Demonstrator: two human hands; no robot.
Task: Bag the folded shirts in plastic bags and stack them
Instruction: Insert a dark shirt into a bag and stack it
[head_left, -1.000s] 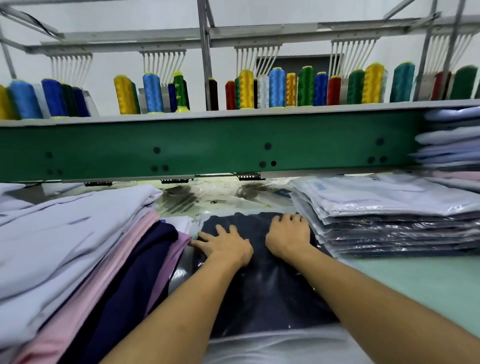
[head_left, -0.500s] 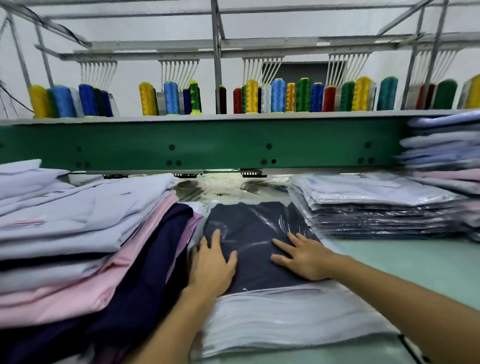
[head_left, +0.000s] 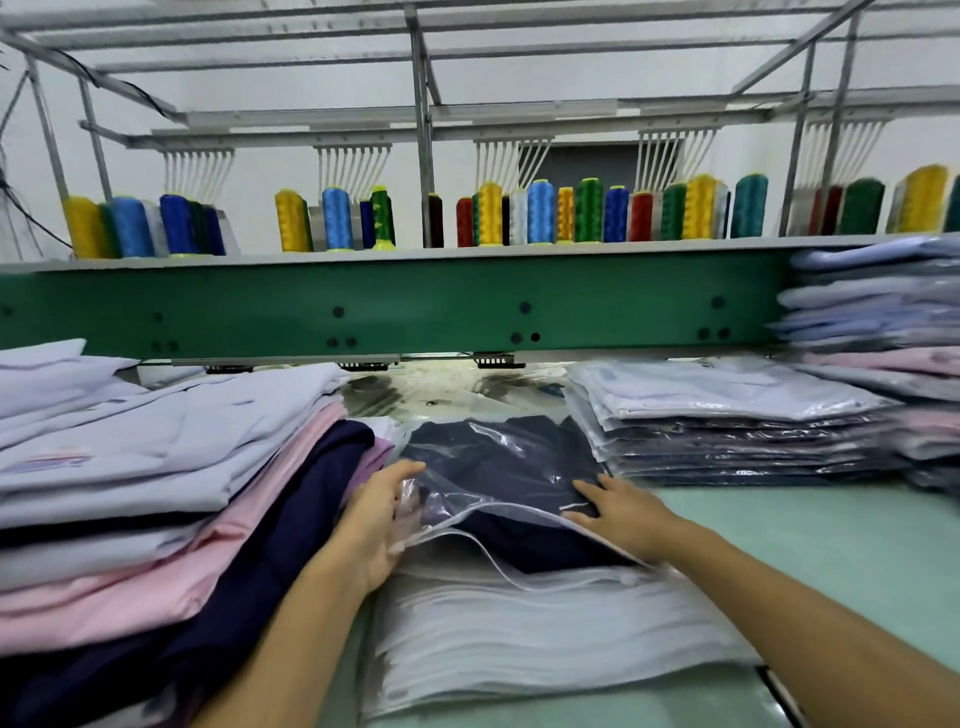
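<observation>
A folded navy shirt (head_left: 498, 462) lies inside a clear plastic bag (head_left: 467, 514), on top of a pile of empty bags (head_left: 519, 639). My left hand (head_left: 376, 525) holds the bag's left edge near its mouth, thumb on top and fingers showing through the lifted plastic. My right hand (head_left: 621, 517) rests flat on the shirt's right side at the bag's mouth, fingers straight. To the right stands a stack of bagged shirts (head_left: 727, 431). On the left lies a pile of unbagged folded shirts (head_left: 156, 467) in pale blue, pink and navy.
A green machine beam (head_left: 415, 306) crosses the back, with thread cones (head_left: 540, 213) on a shelf above it. Another tall stack of bagged shirts (head_left: 883, 317) stands at the far right. Pale green tabletop (head_left: 805, 551) shows to the right of my arm.
Both hands have drawn back from the shirt's far end to the bag's mouth. My left hand went from lying flat to gripping and lifting the bag's edge.
</observation>
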